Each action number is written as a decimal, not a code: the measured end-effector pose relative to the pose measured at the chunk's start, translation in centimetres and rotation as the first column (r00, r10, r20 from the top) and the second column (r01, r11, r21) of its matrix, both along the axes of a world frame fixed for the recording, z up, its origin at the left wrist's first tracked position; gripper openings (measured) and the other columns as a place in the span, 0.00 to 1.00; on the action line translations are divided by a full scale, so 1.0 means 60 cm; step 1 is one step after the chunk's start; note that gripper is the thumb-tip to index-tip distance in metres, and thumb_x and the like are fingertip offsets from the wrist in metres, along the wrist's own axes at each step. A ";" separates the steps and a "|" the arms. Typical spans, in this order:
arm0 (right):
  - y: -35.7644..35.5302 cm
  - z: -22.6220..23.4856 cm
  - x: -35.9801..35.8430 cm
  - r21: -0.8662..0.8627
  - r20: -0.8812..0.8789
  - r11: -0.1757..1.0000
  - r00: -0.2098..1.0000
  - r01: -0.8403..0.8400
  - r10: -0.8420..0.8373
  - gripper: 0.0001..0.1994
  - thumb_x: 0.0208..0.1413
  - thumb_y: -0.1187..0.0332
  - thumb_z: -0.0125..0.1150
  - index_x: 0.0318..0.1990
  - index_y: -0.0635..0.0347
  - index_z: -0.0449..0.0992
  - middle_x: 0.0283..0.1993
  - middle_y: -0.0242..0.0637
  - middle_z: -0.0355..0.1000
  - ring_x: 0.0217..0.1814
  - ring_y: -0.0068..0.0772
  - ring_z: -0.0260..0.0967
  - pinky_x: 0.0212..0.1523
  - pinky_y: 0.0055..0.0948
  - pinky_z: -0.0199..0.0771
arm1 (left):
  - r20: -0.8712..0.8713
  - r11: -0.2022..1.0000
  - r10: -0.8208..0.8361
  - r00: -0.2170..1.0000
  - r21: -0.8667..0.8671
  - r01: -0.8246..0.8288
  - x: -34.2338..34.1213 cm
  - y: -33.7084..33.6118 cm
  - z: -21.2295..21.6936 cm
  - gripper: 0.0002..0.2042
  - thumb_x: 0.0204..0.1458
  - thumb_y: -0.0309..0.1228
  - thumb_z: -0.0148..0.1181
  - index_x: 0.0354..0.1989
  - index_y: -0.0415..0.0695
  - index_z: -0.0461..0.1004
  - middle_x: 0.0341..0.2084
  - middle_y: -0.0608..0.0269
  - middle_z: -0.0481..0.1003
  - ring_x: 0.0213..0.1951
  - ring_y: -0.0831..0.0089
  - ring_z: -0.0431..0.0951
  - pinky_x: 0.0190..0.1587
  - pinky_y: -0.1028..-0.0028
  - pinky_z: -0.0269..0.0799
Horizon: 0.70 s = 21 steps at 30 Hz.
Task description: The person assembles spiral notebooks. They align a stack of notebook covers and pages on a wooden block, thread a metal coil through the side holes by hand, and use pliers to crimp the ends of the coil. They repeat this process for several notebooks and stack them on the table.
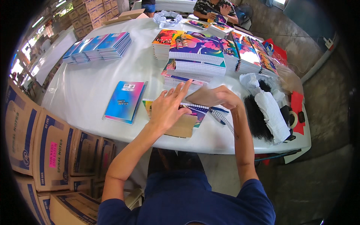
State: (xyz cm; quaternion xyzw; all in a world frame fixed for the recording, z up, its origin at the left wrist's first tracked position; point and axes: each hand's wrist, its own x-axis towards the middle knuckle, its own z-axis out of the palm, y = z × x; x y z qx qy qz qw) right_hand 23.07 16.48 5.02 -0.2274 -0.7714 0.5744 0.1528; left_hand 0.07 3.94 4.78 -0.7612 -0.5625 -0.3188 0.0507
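Note:
My left hand (168,107) lies over a colourful notebook (202,115), its fingers stretched out and the thumb apart. Beneath that hand a brown cardboard piece (182,126) sticks out toward the table's front edge. Closed around a brown board-like sheet (204,96), slightly blurred, my right hand (226,98) holds it tilted over the notebook's far side. A dark spiral binding (197,106) shows between the hands. By my right wrist are a loose wire coil (228,124) and a blue pen (219,109). To the left lies a blue and pink spiral notebook (125,102).
Tall stacks of notebooks (198,67) stand just beyond my hands, with blue notebook piles (99,45) at far left. Black netting (257,118), white wrap (272,118) and a tape roll (293,119) lie at right. Cardboard boxes (52,150) flank the table. Another person (215,11) sits opposite.

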 end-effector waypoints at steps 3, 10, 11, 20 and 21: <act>0.001 0.002 0.009 -0.027 -0.190 0.999 0.981 -0.039 0.033 0.26 0.52 0.51 0.63 0.44 0.71 0.78 0.39 0.39 0.76 0.40 0.25 0.70 0.43 0.27 0.71 | 0.015 1.000 0.003 1.000 0.009 -0.003 -0.004 0.003 0.002 0.49 0.34 0.44 0.71 0.69 0.63 0.49 0.58 0.60 0.69 0.51 0.56 0.74 0.55 0.60 0.70; 0.000 0.005 -0.022 0.094 0.013 0.989 0.994 -0.112 0.111 0.25 0.52 0.52 0.63 0.45 0.69 0.78 0.37 0.43 0.77 0.42 0.29 0.74 0.44 0.30 0.73 | 0.017 1.000 -0.006 1.000 -0.018 0.006 -0.008 -0.004 0.003 0.50 0.35 0.44 0.72 0.69 0.64 0.48 0.60 0.60 0.66 0.52 0.56 0.74 0.56 0.58 0.69; -0.007 0.003 -0.036 0.295 0.179 0.947 0.981 -0.128 0.077 0.25 0.52 0.53 0.63 0.45 0.69 0.78 0.38 0.44 0.77 0.42 0.30 0.74 0.44 0.31 0.73 | 0.011 1.000 0.007 1.000 -0.029 -0.007 -0.011 -0.008 0.000 0.50 0.34 0.44 0.72 0.69 0.64 0.47 0.61 0.60 0.65 0.52 0.57 0.74 0.57 0.58 0.69; -0.001 0.009 -0.044 0.026 0.130 1.000 0.992 -0.006 0.002 0.23 0.53 0.55 0.63 0.45 0.70 0.78 0.45 0.43 0.76 0.50 0.32 0.70 0.51 0.30 0.67 | -0.019 0.999 0.050 0.999 0.014 -0.050 -0.021 -0.004 0.002 0.53 0.32 0.44 0.73 0.70 0.63 0.46 0.62 0.63 0.63 0.53 0.60 0.73 0.58 0.58 0.67; -0.005 0.010 -0.038 0.003 0.005 0.998 0.998 -0.059 0.059 0.23 0.53 0.55 0.63 0.45 0.70 0.78 0.44 0.42 0.76 0.49 0.31 0.70 0.50 0.30 0.68 | -0.026 0.998 0.067 0.997 0.018 -0.066 -0.026 -0.007 -0.001 0.53 0.32 0.44 0.73 0.70 0.63 0.46 0.62 0.62 0.64 0.54 0.60 0.73 0.58 0.58 0.67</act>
